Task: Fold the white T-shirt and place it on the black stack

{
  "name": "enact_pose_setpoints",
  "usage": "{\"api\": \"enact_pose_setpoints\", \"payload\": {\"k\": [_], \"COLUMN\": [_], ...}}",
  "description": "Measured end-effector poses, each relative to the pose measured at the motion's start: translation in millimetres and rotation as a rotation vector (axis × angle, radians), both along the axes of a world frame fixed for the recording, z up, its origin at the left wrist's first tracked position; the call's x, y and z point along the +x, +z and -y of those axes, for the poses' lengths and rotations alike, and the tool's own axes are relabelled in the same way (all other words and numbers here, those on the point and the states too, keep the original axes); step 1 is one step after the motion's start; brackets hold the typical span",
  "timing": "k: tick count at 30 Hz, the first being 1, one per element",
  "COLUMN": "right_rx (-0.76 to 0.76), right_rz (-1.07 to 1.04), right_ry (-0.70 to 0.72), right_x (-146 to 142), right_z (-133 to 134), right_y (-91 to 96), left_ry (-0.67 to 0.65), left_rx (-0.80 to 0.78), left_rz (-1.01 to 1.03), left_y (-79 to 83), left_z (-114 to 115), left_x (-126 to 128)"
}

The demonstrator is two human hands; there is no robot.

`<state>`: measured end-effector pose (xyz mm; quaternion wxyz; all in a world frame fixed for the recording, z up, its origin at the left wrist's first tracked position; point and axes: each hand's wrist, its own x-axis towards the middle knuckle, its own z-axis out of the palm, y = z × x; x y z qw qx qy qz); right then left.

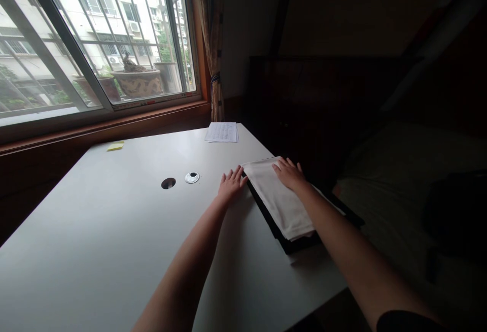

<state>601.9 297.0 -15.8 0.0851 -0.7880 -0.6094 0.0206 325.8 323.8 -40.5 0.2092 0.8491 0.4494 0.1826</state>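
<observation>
A folded white cloth (279,200) lies on top of a stack of dark folded cloth (268,215) at the right side of the white table. My right hand (289,173) rests on the white cloth near its far end, fingers spread and holding nothing. Beside the far left corner of the stack is my left hand (231,184), its fingers apart and its fingertips close to the edge; whether they touch the dark cloth I cannot tell. The right forearm covers part of the pile's right side.
White papers with writing (221,132) lie at the table's (114,230) far corner. A yellow sticky pad (115,146) sits at the far left. Two round fittings are set in the tabletop, a dark hole (168,184) and a silver-rimmed one (192,177). A barred window stands behind.
</observation>
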Motion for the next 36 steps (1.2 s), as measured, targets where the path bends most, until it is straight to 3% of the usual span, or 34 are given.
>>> {"api": "enact_pose_setpoints", "payload": {"k": [7,16,21,25,28,32,36], "right_rx": [-0.005,-0.094,-0.072,-0.045,0.07,0.101,0.126], "right_rz": [0.041,-0.002,-0.044,-0.18,-0.172,-0.026,0.065], "right_ry": [0.186,0.279,0.408,0.53,0.481,0.33,0.306], "right_x": [-40,-114,-138,-131,-103,-59,-42], "right_z": [17,7,26,57,84,121,154], "right_y": [2.1,7.1,7.8,18.1,20.9,6.2,-13.5], "left_ry": [-0.019,-0.032,-0.003,0.006,0.017,0.04,0.055], "left_rx": [0.078,0.19,0.236,0.242,0.246,0.242,0.24], "left_rz": [-0.081,-0.275,-0.358,-0.397,-0.419,-0.451,-0.455], "left_y": [-5.1,-9.9,-8.9,-9.3,-11.0,-15.1,-17.8], "left_z": [5,24,39,51,63,79,89], "left_x": [-54,-124,-167,-200,-226,-254,-265]}}
